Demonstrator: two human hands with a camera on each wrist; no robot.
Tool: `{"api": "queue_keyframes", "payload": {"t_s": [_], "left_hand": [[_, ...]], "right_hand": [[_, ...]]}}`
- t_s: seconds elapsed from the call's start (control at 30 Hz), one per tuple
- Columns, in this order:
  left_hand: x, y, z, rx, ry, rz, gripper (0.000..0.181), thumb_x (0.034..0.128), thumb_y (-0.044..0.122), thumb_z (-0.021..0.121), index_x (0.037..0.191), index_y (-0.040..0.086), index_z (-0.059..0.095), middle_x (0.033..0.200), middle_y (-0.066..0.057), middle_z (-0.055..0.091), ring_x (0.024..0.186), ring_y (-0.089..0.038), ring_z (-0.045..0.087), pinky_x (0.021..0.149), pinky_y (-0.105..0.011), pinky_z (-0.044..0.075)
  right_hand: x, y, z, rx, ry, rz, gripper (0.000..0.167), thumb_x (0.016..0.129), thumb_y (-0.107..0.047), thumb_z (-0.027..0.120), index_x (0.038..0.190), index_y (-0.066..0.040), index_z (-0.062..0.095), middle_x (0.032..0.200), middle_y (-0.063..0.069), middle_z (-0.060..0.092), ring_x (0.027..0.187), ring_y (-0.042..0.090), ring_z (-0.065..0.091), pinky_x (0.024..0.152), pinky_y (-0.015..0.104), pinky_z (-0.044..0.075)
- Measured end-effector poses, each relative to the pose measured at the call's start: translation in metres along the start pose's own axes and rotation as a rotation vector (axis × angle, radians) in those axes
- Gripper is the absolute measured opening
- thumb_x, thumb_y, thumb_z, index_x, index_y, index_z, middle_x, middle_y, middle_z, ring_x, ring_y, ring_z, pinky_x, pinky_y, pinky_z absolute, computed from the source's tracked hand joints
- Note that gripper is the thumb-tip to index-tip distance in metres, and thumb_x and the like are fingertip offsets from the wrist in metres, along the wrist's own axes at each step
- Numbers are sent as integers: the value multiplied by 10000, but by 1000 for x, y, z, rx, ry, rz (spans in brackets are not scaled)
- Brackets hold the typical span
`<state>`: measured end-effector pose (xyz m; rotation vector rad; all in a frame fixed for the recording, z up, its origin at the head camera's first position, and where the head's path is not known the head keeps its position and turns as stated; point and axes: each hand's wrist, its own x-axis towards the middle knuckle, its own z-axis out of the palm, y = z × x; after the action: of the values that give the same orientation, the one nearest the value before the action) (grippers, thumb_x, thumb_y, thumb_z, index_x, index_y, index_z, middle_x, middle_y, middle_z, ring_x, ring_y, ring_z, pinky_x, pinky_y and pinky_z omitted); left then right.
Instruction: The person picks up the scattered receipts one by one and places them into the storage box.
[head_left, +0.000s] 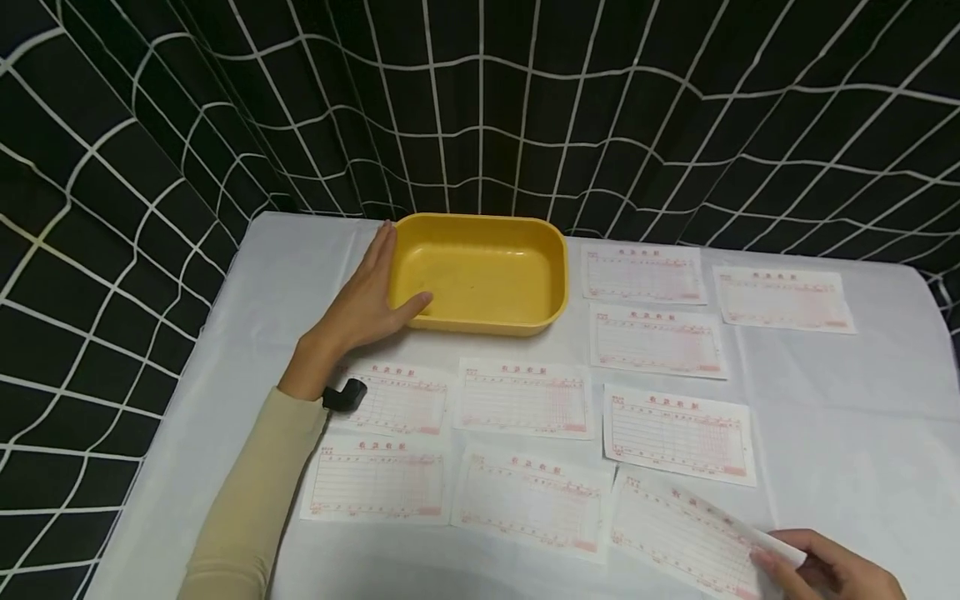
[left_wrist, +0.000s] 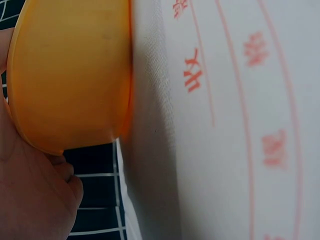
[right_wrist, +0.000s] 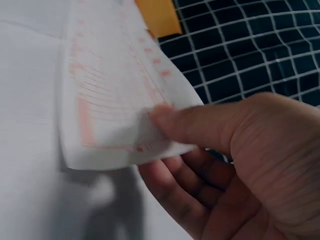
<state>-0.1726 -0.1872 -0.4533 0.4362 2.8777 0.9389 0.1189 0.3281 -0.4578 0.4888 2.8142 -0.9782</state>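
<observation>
At the left end of the yellow tray (head_left: 480,326), the left hand (head_left: 363,300) grips the wall, its thumb over the near rim and its fingers along the outer side. The left wrist view shows the tray (left_wrist: 75,75) close up, with curled fingers (left_wrist: 65,175) below its end. At the lower right, the right hand (head_left: 840,567) pinches the right end of a printed paper slip (head_left: 675,529), lifting that edge. In the right wrist view the thumb of the right hand (right_wrist: 160,140) lies on top of the slip (right_wrist: 110,95), fingers beneath.
Several similar slips lie on the white cloth (head_left: 847,417), including one slip (head_left: 525,398) in front of the tray and one (head_left: 783,298) at the far right. A dark curtain with a white grid (head_left: 480,108) stands behind the table. A black device (head_left: 345,396) sits at the left wrist.
</observation>
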Motion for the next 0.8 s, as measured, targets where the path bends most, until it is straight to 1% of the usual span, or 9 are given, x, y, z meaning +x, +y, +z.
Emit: {"api": "queue_keyframes", "payload": {"t_s": [0.13,0.2,0.3,0.33,0.4,0.47,0.6,0.7,0.8], "left_hand": [[1,0,0,-1,2,5,1109,965,610,620,1710,98,-22,1810,-18,-70,1687,-260,69,1350,-516,212],[1,0,0,-3,4,2,1107,964,606,621,1710,96,-18,1810,-17,-67,1687,-261,68,1350,-518,210],[1,0,1,-10,1,-3,1105,963,602,623,1711,98,-15,1809,-11,-69,1685,-267,85,1349,-521,215],[1,0,1,-12,-2,-3,1105,963,602,623,1711,98,-15,1809,-11,-70,1685,-269,89,1349,-520,215],[1,0,2,-16,-5,-3,1106,962,604,622,1711,99,-17,1810,-17,-69,1683,-272,97,1348,-521,218],[1,1,2,-18,-6,-3,1109,961,607,621,1710,100,-20,1811,-26,-65,1683,-274,101,1347,-522,219],[1,1,3,-13,0,-1,1112,960,606,622,1709,95,-21,1811,-32,-60,1683,-275,102,1348,-522,217],[1,0,2,-7,5,1,1110,962,601,625,1709,92,-20,1811,-28,-58,1682,-274,106,1348,-516,218],[1,0,2,-4,8,1,1106,963,596,626,1709,90,-14,1811,-39,-44,1679,-275,119,1347,-512,223]], "right_hand": [[7,2,-13,64,-93,27,259,1004,-166,735,1123,62,765,830,-34,798,600,89,742,507,292,597],[11,2,-19,52,-135,24,279,1027,-210,709,1142,38,769,891,-85,783,659,85,750,546,284,608],[18,0,-29,43,-190,45,343,1053,-261,672,1203,41,739,915,-73,756,693,103,755,577,290,610],[20,-2,-32,30,-188,41,340,1057,-246,666,1213,49,728,909,-60,753,691,102,751,582,283,609],[25,-7,-38,20,-154,30,312,1053,-196,667,1201,74,719,848,-58,749,682,78,746,581,262,606],[29,-13,-45,37,-100,6,243,1032,-111,682,1142,103,718,789,-102,735,640,59,732,543,236,580],[42,-24,-57,93,21,-148,60,960,87,688,985,123,729,766,-258,693,611,-14,699,497,175,538],[55,-35,-64,119,52,-258,94,914,179,679,965,121,732,842,-306,675,692,-92,686,548,126,554],[71,-49,-69,134,55,-315,147,899,190,692,991,87,744,898,-310,666,775,-134,676,622,94,567]]}}
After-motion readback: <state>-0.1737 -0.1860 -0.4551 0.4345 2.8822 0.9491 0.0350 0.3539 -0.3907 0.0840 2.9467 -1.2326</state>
